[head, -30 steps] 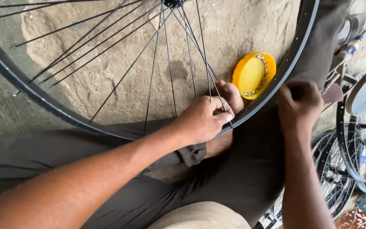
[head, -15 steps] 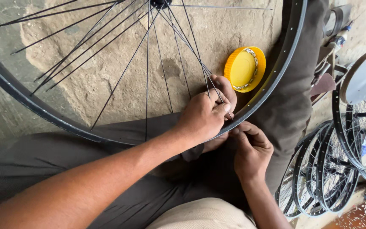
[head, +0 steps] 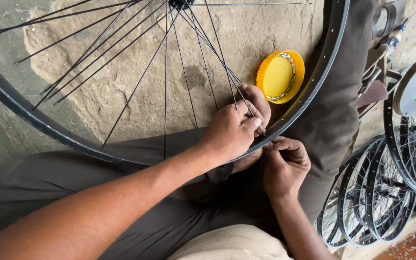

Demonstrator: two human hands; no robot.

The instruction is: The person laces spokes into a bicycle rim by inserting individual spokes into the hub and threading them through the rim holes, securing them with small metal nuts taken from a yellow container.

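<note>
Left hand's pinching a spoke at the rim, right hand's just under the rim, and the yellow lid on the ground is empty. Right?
Not quite. In the head view the yellow lid holds small metal pieces along its inner edge. The rest holds: left hand on a spoke, right hand under the rim.

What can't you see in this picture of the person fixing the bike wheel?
- Head view: the wheel's hub is cut off by the top edge.
- The spoke end at the rim is hidden by the left hand.
- Whatever the right hand pinches is covered by its fingers.
- The small metal pieces in the yellow lid are too small to tell apart.
</note>
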